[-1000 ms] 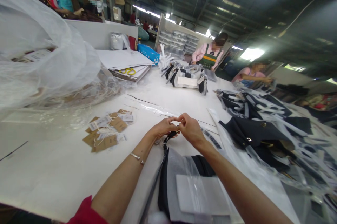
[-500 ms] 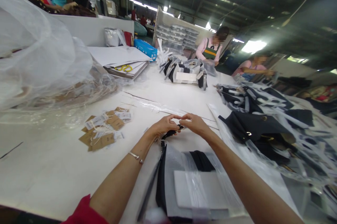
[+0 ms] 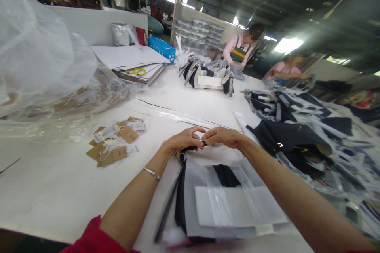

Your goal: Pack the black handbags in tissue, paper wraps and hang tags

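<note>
Right in front of me a black handbag (image 3: pixel 227 175) lies on the white table, wrapped in pale tissue and clear plastic with a white card (image 3: pixel 225 207) on its front. Above its far left corner, my left hand (image 3: pixel 185 141) is closed on the bag's black strap (image 3: pixel 190 149), near a small gold-coloured metal fitting. My right hand (image 3: pixel 222 136) meets it from the right, thumb and fingertips pinched at the same strap end. The exact grip of the fingertips is partly hidden.
Brown paper hang tags (image 3: pixel 114 154) with white strings lie to the left, below a heap of clear plastic bags (image 3: pixel 44 59). Yellow-handled scissors (image 3: pixel 136 71) rest on stacked sheets. More wrapped bags (image 3: pixel 209 77) stand ahead; black bags (image 3: pixel 287 138) pile up right. Co-workers (image 3: pixel 242 47) stand beyond.
My right hand has lowered slightly, its fingertips now closing on the strap end by the fitting. My left hand keeps its hold. The whole view has shifted a little.
</note>
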{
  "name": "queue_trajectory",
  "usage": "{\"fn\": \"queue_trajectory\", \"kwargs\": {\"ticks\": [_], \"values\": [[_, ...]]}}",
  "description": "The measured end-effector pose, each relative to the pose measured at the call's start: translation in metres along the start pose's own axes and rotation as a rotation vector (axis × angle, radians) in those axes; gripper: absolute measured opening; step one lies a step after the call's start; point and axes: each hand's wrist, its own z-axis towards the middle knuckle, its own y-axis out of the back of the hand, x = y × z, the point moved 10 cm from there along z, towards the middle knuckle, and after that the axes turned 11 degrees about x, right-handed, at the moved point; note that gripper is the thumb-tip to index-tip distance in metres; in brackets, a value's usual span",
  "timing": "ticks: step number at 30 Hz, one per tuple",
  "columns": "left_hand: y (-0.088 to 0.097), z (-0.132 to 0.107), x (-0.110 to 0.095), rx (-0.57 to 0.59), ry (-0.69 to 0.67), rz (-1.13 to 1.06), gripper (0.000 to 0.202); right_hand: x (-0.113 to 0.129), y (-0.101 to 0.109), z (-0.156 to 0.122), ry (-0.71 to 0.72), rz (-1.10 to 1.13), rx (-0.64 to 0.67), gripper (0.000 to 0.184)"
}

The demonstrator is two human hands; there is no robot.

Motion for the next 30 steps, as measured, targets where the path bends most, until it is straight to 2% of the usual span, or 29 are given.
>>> {"fn": "queue_trajectory", "kwargs": {"ticks": [2, 7, 11, 14, 17, 19, 22, 25, 30], "values": [[0.0, 0.0, 0.0, 0.007, 0.002, 0.021, 0.056, -0.003, 0.001, 0.002, -0.018, -0.007, -0.024, 0.029], [0.003, 0.001, 0.012, 0.0, 0.082, 0.086, 0.054, -0.005, 0.005, 0.008, -0.077, -0.192, -0.189, 0.02], [0.002, 0.001, 0.026, 0.02, 0.183, 0.09, 0.029, 0.005, 0.01, 0.006, -0.07, -0.303, -0.33, 0.024], [0.001, 0.0, 0.028, 0.014, 0.208, 0.061, 0.027, 0.025, 0.02, -0.01, -0.005, -0.401, -0.462, 0.034], [0.002, 0.0, 0.025, -0.008, 0.197, 0.022, 0.026, 0.048, 0.032, -0.041, 0.018, -0.56, -0.666, 0.023], [0.002, 0.0, 0.025, -0.018, 0.191, 0.003, 0.027, 0.052, 0.035, -0.055, -0.059, -0.646, -0.736, 0.021], [0.003, 0.002, 0.027, -0.019, 0.183, -0.01, 0.03, 0.045, 0.028, -0.057, -0.203, -0.742, -0.698, 0.031], [0.004, 0.003, 0.029, -0.015, 0.177, -0.015, 0.031, 0.032, 0.018, -0.047, -0.266, -0.787, -0.641, 0.031], [0.003, 0.0, 0.023, -0.023, 0.168, -0.027, 0.033, 0.006, 0.021, -0.035, -0.162, -0.412, -0.631, 0.015]]}}
